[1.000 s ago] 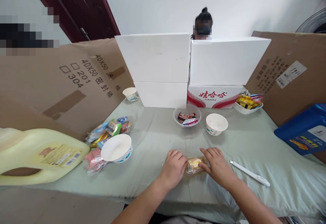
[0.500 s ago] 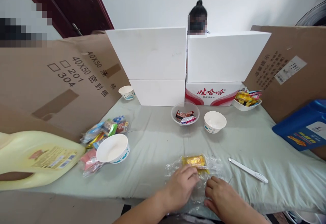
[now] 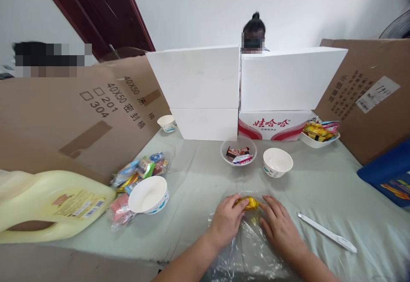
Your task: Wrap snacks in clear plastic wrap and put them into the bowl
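Altogether, two hands (image 3: 226,218) (image 3: 281,224) at one golden packet (image 3: 251,204), three patterned bowls (image 3: 167,124) (image 3: 148,194) (image 3: 278,162)

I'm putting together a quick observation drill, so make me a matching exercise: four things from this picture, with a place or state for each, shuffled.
1. yellow packet
2. slim white tool
3. clear bowl
4. plastic sheet

A. holds wrapped snacks
B. crinkled, partly between the forearms
C. lies right of the right hand
D. partly covered by the left hand

Pairs: 1-D, 2-C, 3-A, 4-B.
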Demonstrator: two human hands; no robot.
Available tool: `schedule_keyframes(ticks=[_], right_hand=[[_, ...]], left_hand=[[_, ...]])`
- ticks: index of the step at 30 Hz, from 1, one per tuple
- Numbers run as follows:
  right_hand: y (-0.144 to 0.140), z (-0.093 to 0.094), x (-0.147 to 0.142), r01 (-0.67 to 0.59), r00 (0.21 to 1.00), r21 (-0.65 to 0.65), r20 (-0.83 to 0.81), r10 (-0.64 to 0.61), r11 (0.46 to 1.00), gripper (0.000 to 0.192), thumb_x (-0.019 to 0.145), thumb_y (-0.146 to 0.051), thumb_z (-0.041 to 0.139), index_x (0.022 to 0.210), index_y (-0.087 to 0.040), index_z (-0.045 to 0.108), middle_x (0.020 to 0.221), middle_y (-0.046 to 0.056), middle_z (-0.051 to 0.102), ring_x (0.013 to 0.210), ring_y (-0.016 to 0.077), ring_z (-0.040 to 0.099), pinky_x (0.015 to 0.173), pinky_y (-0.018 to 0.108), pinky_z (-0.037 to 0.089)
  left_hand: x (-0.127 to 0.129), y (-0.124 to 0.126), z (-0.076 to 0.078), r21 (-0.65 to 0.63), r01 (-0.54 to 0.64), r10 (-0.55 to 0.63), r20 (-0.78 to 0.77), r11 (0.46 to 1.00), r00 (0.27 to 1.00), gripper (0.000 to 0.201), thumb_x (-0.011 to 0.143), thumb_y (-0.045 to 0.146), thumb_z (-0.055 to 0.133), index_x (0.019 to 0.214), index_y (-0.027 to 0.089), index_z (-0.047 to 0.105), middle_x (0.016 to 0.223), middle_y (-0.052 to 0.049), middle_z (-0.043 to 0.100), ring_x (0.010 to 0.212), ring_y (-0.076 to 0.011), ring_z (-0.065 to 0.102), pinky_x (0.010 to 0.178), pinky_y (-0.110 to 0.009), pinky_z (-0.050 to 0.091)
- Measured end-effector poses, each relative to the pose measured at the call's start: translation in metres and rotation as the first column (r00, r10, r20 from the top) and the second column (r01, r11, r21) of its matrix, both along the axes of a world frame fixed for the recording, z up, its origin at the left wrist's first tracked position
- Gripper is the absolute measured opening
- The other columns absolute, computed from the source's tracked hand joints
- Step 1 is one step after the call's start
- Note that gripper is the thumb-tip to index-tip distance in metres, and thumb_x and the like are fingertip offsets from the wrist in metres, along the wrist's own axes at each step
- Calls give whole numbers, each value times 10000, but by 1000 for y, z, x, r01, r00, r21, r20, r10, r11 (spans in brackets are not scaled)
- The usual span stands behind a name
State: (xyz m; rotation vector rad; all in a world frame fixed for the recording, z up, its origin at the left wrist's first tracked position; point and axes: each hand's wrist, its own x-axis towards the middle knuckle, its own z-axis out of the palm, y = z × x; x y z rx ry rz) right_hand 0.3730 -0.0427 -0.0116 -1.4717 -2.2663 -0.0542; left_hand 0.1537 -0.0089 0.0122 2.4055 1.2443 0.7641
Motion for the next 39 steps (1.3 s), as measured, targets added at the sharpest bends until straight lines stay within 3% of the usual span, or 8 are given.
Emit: schedule_keyframes(ticks=[5, 9, 14, 17, 21, 26, 35, 39], right_hand=[[8, -32, 4, 19, 991, 41, 134, -24, 999, 556, 912, -488, 499, 1414, -258, 434, 1441, 74, 480, 1313, 298, 423, 1049, 490, 317], [8, -32, 5, 28, 988, 32, 152, -32, 999, 542, 925, -516, 464, 1410, -274, 449, 1433, 58, 494, 1270, 273, 474, 1053, 466, 309], [9, -31, 5, 17, 988, 59, 150, -26, 998, 509, 922, -493, 481, 1381, -276, 487, 1420, 53, 509, 1260, 260, 485, 1047, 446, 323], [10, -32, 5, 12, 990, 76, 136, -22, 997, 495, 916, -472, 496, 1369, -272, 500, 1418, 57, 511, 1274, 266, 474, 1043, 448, 331], [9, -33, 6, 9, 993, 75, 113, -17, 997, 473, 919, -468, 495, 1351, -276, 519, 1427, 56, 500, 1290, 267, 462, 1046, 447, 334], [9, -32, 7, 5, 997, 64, 83, -10, 998, 460, 919, -470, 497, 1335, -276, 534, 1424, 60, 503, 1285, 268, 468, 1047, 445, 336], [8, -31, 6, 17, 995, 26, 95, -20, 1000, 452, 927, -470, 481, 1332, -276, 536, 1427, 53, 501, 1290, 267, 464, 1052, 452, 331], [7, -26, 5, 21, 997, -2, 75, -20, 1000, 444, 924, -455, 489, 1328, -277, 538, 1438, 59, 487, 1299, 266, 453, 1058, 460, 329]], left_hand=[[-44, 38, 4, -265, -126, 223, 374, 956, 900, 356, 880, 190, 550, 1236, 199, 549, 1166, -93, 655, 1025, -211, 653, 865, -358, 557], [-64, 89, 37, -66, -342, 338, 410, 937, 847, 328, 864, 229, 579, 1188, 192, 545, 1139, -93, 657, 1021, -217, 645, 899, -389, 524], [-42, 149, 90, 223, -30, 48, -77, 974, 996, 289, 837, 92, 539, 1094, 206, 607, 1173, -59, 619, 1104, -193, 571, 940, -326, 471], [-22, 177, 107, 179, 110, -34, -383, 978, 923, 290, 817, 60, 549, 1036, 213, 661, 1081, -51, 633, 1007, -204, 586, 862, -309, 469], [-6, 197, 118, 180, 150, -42, -494, 972, 868, 253, 809, 53, 558, 938, 221, 696, 1018, -66, 631, 971, -235, 567, 879, -364, 411], [-5, 200, 122, 180, 164, -31, -575, 970, 817, 272, 828, 47, 506, 889, 213, 711, 1003, -103, 619, 1008, -253, 537, 914, -401, 347], [9, 185, 87, 56, 206, -127, -623, 977, 772, 196, 797, 61, 582, 700, 182, 702, 905, -112, 641, 950, -259, 568, 840, -366, 374], [4, 182, 96, 26, 194, -142, -586, 981, 798, 192, 793, 130, 626, 917, 248, 714, 988, -57, 650, 966, -240, 577, 882, -368, 400]])
